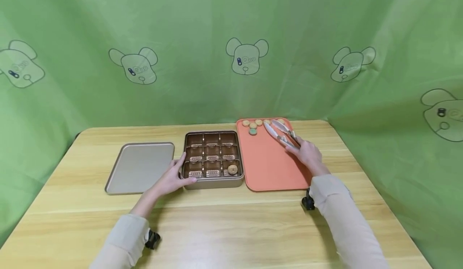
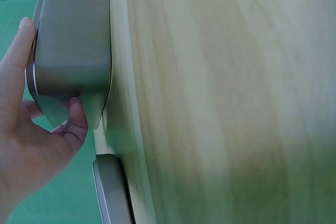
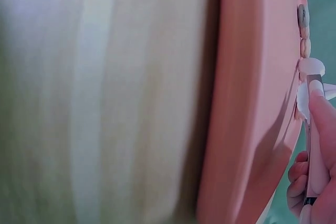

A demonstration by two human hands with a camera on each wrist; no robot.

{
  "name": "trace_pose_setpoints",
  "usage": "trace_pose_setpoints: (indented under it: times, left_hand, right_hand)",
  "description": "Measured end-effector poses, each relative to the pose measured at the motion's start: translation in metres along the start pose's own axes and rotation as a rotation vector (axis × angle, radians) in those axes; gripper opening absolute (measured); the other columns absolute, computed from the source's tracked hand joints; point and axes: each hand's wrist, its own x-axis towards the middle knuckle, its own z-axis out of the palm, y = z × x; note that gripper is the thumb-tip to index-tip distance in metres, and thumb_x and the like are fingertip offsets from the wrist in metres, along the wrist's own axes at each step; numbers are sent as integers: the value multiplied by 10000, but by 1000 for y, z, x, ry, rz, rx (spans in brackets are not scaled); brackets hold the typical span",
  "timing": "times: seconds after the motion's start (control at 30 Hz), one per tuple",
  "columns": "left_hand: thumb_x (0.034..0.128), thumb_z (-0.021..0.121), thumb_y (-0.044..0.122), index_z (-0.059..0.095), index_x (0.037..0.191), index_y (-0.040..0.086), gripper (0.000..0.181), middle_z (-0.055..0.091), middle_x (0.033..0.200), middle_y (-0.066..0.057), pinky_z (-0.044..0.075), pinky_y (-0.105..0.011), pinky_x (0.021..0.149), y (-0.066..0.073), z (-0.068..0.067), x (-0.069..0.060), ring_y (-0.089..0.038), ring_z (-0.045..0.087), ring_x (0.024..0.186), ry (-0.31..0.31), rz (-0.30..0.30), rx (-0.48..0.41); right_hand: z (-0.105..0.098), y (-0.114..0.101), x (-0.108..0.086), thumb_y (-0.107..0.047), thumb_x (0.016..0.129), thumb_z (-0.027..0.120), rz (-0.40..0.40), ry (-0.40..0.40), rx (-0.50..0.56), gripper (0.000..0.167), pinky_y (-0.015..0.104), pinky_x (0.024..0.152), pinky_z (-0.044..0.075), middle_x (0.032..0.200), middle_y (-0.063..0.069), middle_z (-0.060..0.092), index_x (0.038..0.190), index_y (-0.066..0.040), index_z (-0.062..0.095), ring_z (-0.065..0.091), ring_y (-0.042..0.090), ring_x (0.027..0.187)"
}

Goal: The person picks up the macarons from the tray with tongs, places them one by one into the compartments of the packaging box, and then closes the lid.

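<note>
A brown square tin (image 1: pixel 213 183) with a compartmented insert stands mid-table. One round cookie (image 1: pixel 232 169) sits in its front right compartment. My left hand (image 1: pixel 173 179) grips the tin's front left corner, thumb along the front rim; in the left wrist view, other fingers curl against the side wall. My right hand (image 1: pixel 308 155) holds metal tongs (image 1: pixel 285 140), arms apart, their tips over the far edge of a coral tray (image 1: pixel 269 168). Near the tips lie several tan cookies (image 1: pixel 258 122) and a green-topped cookie (image 1: pixel 253 132). Whether the tongs touch a cookie I cannot tell.
Left of the tin lies a flat, square, rimmed metal lid (image 1: pixel 141 166). The coral tray stands close against the tin's right side. A green curtain (image 1: pixel 191 92) with bear outlines hangs behind the wooden table (image 1: pixel 224 228) and along its sides.
</note>
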Motion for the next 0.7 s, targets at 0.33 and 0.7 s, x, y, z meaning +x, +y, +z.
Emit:
trace_pose_setpoints:
  times: [0.33,0.7]
  left_hand:
    - [740,738,351,62,1466,62,1033,255,1327,-360,336,-566,999,1,0,0,-467,432,1120,2,-4,3]
    - [741,737,349,61,1466,64,1031,248,1335,-360,336,-562,1001,1,0,0,-467,432,1125,1,-11,5]
  right_hand:
    - [3,-2,-3,-522,860,527,-16,35,2,760,537,686,451,1178,355,489,1402,-29,320,493,501,1005]
    - [2,10,-20,-453,882,538,-75,88,24,717,596,805,421,1193,366,479,1390,7,328,476,521,1028]
